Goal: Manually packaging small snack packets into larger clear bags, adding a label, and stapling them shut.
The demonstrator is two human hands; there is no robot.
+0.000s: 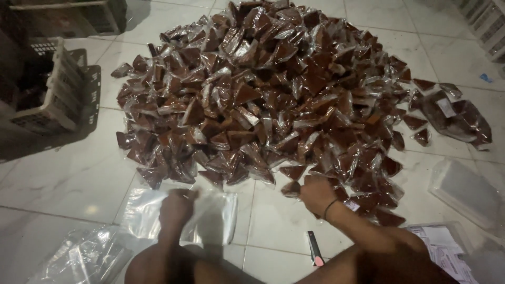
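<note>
Huge pile of wrapped brown triangle packets [279, 89] is hogging the tile floor, crates [50, 89] sitting off left. Left hand [176, 206] is pinching the clear plastic bag [213, 215]; right hand [315, 193] is closing on a packet [291, 188] at the pile's near edge.

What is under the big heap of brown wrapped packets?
Around the heap, white floor tiles show, so it rests on the floor. The tiles directly beneath are covered. The right hand touches its near edge; the left hand holds a clear bag.
</note>
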